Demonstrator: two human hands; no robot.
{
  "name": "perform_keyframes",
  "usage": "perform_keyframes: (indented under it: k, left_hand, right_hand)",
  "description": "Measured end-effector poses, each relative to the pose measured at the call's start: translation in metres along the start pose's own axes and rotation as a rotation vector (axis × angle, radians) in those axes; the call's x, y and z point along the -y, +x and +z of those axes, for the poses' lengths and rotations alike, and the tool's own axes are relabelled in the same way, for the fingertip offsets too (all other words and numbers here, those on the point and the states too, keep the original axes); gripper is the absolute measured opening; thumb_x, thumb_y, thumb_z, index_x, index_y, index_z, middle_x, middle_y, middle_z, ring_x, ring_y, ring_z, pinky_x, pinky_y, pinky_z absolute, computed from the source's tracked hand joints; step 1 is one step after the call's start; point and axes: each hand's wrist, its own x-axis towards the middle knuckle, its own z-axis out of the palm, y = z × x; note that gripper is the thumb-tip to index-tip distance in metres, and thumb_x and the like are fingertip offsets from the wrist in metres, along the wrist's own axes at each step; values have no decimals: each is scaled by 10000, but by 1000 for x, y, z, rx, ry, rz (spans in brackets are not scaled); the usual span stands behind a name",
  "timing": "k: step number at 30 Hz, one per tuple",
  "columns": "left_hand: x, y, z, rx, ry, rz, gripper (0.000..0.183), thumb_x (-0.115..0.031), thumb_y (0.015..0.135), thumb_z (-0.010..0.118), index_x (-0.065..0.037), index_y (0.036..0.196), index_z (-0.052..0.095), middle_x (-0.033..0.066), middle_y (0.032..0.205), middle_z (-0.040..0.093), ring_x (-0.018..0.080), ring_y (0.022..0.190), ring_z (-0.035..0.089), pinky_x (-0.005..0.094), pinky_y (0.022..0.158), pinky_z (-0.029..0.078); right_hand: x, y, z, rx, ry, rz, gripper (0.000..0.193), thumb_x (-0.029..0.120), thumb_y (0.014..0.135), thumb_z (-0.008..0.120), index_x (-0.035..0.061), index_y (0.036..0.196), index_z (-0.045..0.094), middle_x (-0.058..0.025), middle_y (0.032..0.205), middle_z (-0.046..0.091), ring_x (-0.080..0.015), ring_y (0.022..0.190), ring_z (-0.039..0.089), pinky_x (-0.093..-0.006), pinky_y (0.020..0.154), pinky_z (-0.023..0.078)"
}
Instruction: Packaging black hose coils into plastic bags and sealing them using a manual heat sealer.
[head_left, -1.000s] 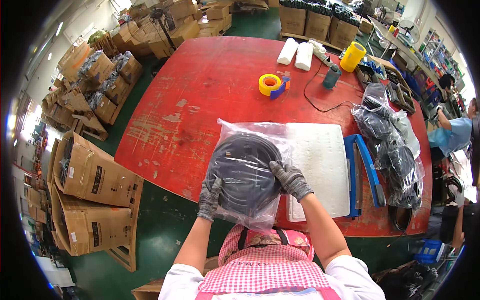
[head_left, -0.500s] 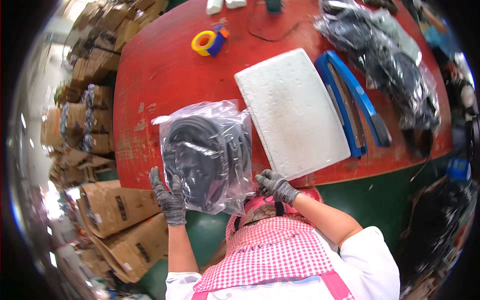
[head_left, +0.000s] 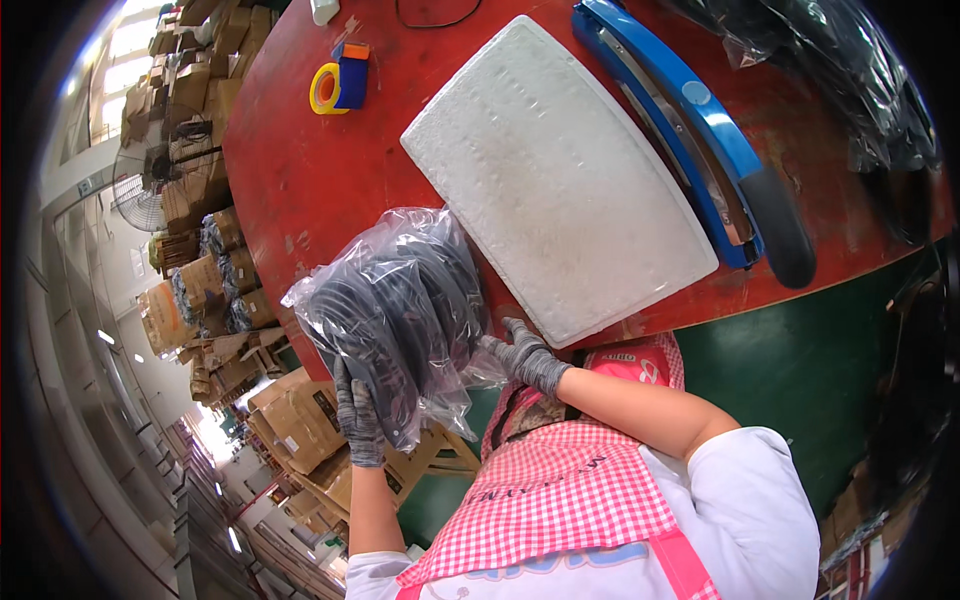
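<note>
A clear plastic bag (head_left: 405,310) full of dark grey curved parts sits at the near edge of the red table, slightly overhanging it. What kind of parts they are, I cannot make out through the film. My left hand (head_left: 358,415), in a grey knit glove, rests against the bag's near left side with its fingers stretched out. On the other side, my right hand (head_left: 532,358), gloved alike, has its fingers spread, with the tips at the bag's right edge. Just beyond the right hand lies a white foam board (head_left: 565,180).
A long blue stapler-like tool (head_left: 690,130) with a black grip lies right of the board. Farther right are dark plastic-wrapped items (head_left: 820,60). A yellow tape roll in a blue holder (head_left: 340,82) is at far left. Cardboard boxes (head_left: 300,425) stand left of the red table (head_left: 270,150).
The view has turned and shifted. The bag's parts now look more upright and bunched, and the bag is tilted. My right hand's fingers have spread and reach toward the bag.
</note>
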Motion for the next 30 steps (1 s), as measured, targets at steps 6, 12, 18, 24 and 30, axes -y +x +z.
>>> perform_keyframes:
  k: [6, 12, 18, 24, 30]
  left_hand:
    - [-4, -18, 7, -71, 267, 72, 578, -318, 881, 451, -24, 1343, 266, 97, 1332, 342, 186, 1191, 352, 302, 993, 271]
    - [-24, -19, 26, -65, 97, 53, 682, -379, 849, 496, -13, 1355, 223, 106, 1343, 319, 199, 1208, 332, 315, 1009, 240]
    - [-7, -1, 8, -49, 52, 66, 672, -336, 833, 508, -9, 1350, 229, 121, 1341, 315, 217, 1211, 323, 325, 1011, 234]
    - [19, 73, -71, -143, 268, 211, 659, -283, 751, 574, 26, 1284, 339, 207, 1273, 376, 338, 1188, 347, 401, 1001, 244]
    - [54, 169, -180, -210, 484, 348, 662, -326, 772, 557, 38, 1279, 336, 215, 1288, 372, 332, 1222, 325, 418, 1030, 189]
  right_hand:
    - [8, 33, 11, 6, 256, 102, 761, 458, 775, 594, 27, 1308, 262, -153, 1234, 441, -245, 1150, 410, -322, 934, 357]
    - [-9, 67, 26, -64, 368, 22, 786, 480, 722, 652, -27, 1232, 334, -142, 1130, 503, -236, 1056, 476, -319, 901, 377]
    - [-3, 84, 35, 9, 320, 14, 694, 483, 766, 605, -20, 1182, 370, -111, 1027, 534, -201, 945, 501, -305, 824, 403]
    - [33, 157, 102, 127, 610, 88, 629, 482, 806, 552, 9, 1183, 379, -101, 1012, 541, -208, 930, 513, -324, 803, 437]
    - [83, 258, 194, 280, 699, 201, 530, 492, 840, 475, 97, 1189, 424, -70, 1093, 541, -230, 968, 531, -394, 831, 456]
